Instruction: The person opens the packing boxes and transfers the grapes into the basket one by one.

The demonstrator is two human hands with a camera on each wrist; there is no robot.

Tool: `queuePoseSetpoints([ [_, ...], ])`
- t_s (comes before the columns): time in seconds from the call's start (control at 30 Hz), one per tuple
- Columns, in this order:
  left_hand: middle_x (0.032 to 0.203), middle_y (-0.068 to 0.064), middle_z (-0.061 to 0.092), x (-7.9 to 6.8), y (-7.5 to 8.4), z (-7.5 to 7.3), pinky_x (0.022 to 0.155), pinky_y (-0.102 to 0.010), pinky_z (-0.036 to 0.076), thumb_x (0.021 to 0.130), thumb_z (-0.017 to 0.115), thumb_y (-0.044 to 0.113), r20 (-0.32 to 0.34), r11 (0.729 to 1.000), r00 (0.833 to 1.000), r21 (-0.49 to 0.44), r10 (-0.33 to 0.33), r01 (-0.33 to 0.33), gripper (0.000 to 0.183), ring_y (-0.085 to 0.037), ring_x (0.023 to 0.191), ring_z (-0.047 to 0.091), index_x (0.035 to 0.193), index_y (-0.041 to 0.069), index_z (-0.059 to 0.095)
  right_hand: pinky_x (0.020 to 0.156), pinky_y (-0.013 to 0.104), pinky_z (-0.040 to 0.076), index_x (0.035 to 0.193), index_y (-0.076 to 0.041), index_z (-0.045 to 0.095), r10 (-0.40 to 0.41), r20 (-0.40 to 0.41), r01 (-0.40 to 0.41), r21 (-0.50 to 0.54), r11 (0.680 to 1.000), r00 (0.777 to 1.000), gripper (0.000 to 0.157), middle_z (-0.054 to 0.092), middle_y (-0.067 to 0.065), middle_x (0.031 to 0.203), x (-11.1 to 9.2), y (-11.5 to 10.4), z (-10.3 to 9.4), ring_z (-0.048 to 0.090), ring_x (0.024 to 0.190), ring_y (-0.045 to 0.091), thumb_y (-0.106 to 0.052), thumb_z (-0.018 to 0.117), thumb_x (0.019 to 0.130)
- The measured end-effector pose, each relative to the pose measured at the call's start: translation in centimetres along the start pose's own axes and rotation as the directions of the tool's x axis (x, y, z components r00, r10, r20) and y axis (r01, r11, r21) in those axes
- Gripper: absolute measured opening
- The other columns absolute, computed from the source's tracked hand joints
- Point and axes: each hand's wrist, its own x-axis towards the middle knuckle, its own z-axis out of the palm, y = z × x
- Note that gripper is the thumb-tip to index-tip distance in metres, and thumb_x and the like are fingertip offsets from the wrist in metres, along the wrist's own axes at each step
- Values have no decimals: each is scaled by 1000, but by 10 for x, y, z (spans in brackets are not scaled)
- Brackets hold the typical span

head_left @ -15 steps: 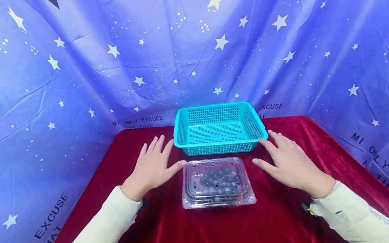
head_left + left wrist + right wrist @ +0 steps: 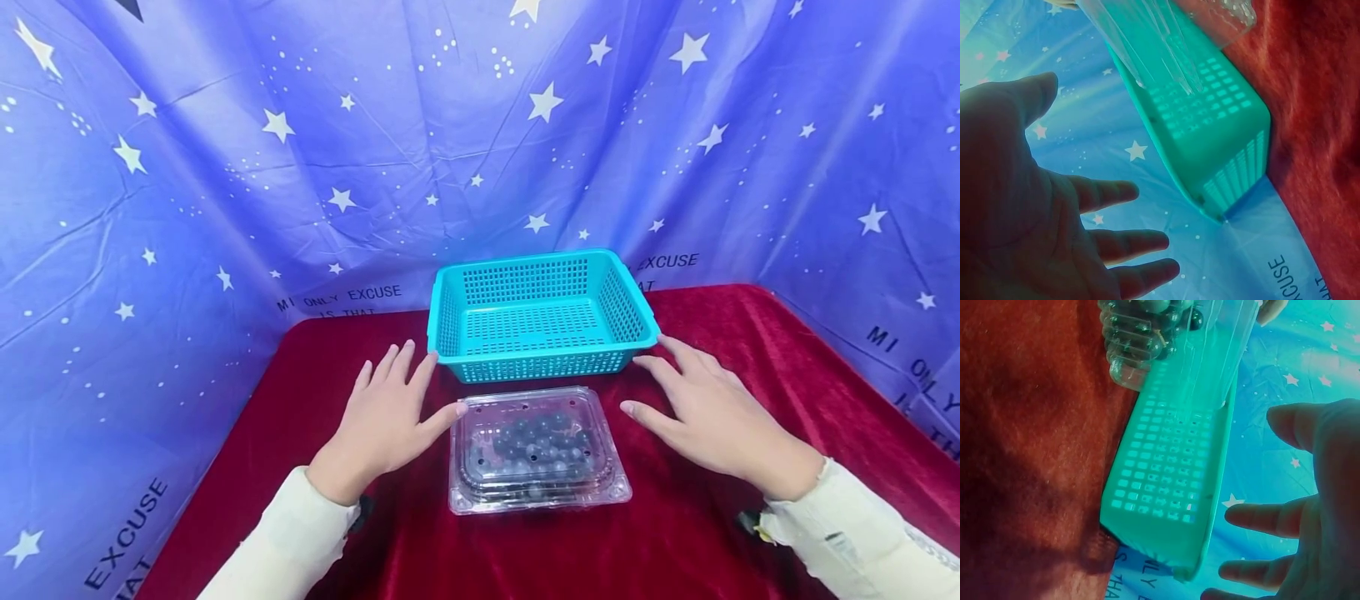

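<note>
A clear plastic clamshell box [image 2: 536, 450] of dark round fruit, which look like blueberries, stands lidded on the red cloth. Just behind it sits a turquoise plastic basket [image 2: 543, 367] with a grid of holes and nothing inside. My left hand [image 2: 378, 425], fingers spread, hovers left of both, its thumb tip near the box's back left corner. To the right, my right hand [image 2: 708, 412] has its fingers extended close to the basket's front right corner. Both wrist views show the hands holding nothing; there the left hand [image 2: 1041, 200] and right hand [image 2: 1310, 512] appear beside the basket.
Dark red velvet cloth [image 2: 712, 533] covers the table. A blue curtain [image 2: 420, 125] printed with white stars and lettering hangs right behind the basket and along both sides.
Both hands have come slightly nearer to me, their fingertips lower beside the basket. The left hand has also shifted a little to the right. Box and basket stay in place.
</note>
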Motion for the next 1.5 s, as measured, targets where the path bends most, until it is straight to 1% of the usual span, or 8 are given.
queuePoseSetpoints([
  [0.2, 169, -15, 29, 1, 6, 3, 123, -67, 19, 93, 42, 80, 2, 1000, 1000, -11, 7, -7, 91, -38, 158, 22, 162, 23, 36, 102, 72, 39, 139, -11, 60, 4, -27, -3, 28, 1000, 1000, 65, 49, 21, 147, -4, -1, 1, 45, 133, 48, -57, 68, 93],
  [0.37, 170, -14, 27, 2, 10, 4, 124, -66, 18, 93, 40, 81, 3, 1000, 1000, -14, 15, -15, 90, -38, 158, 22, 162, 23, 36, 100, 70, 42, 136, -11, 62, 6, -29, -5, 38, 999, 1000, 62, 52, 21, 142, -6, -3, 3, 48, 129, 46, -56, 69, 93],
  [0.57, 170, -14, 27, 1, 16, 5, 124, -66, 19, 94, 42, 79, 2, 999, 1000, -25, 28, -28, 89, -38, 158, 23, 161, 22, 37, 99, 69, 43, 134, -10, 64, 9, -21, -8, 53, 999, 1000, 60, 54, 20, 140, -10, -5, 5, 51, 126, 45, -55, 68, 94],
  [0.83, 168, -15, 31, -1, 26, 7, 123, -66, 22, 93, 49, 76, -22, 997, 998, -27, 66, -67, 89, -38, 157, 26, 161, 20, 38, 98, 67, 44, 133, -12, 65, 7, -1, -7, 61, 998, 1000, 61, 57, 16, 137, -14, -10, 9, 53, 125, 42, -58, 67, 94],
  [1.0, 168, -15, 32, -3, 30, 9, 123, -65, 23, 92, 51, 77, -29, 996, 996, -23, 81, -82, 91, -37, 157, 27, 161, 20, 37, 97, 65, 46, 133, -13, 65, 0, 1, -1, 70, 998, 1000, 61, 58, 13, 135, -15, -11, 13, 54, 123, 39, -60, 67, 93],
  [1.17, 167, -14, 33, -4, 35, 11, 123, -64, 23, 92, 50, 78, -30, 995, 995, -28, 94, -95, 92, -37, 157, 27, 161, 20, 37, 98, 62, 48, 133, -14, 65, 0, 0, 0, 79, 997, 1000, 60, 59, 10, 135, -18, -11, 14, 54, 123, 37, -60, 66, 94],
  [1.27, 167, -14, 35, -5, 38, 12, 123, -65, 23, 92, 50, 77, -37, 994, 994, -35, 107, -108, 91, -37, 157, 28, 161, 20, 38, 99, 63, 48, 133, -14, 65, 5, 6, -5, 85, 996, 1000, 59, 58, 11, 135, -19, -12, 13, 54, 124, 38, -60, 66, 94],
  [1.5, 165, -13, 38, -8, 44, 15, 122, -65, 26, 93, 52, 75, -48, 989, 990, -48, 135, -137, 88, -37, 155, 31, 160, 20, 39, 101, 62, 48, 134, -15, 64, 17, 20, -20, 126, 992, 1000, 61, 58, 8, 136, -22, -14, 14, 54, 126, 36, -61, 64, 95],
])
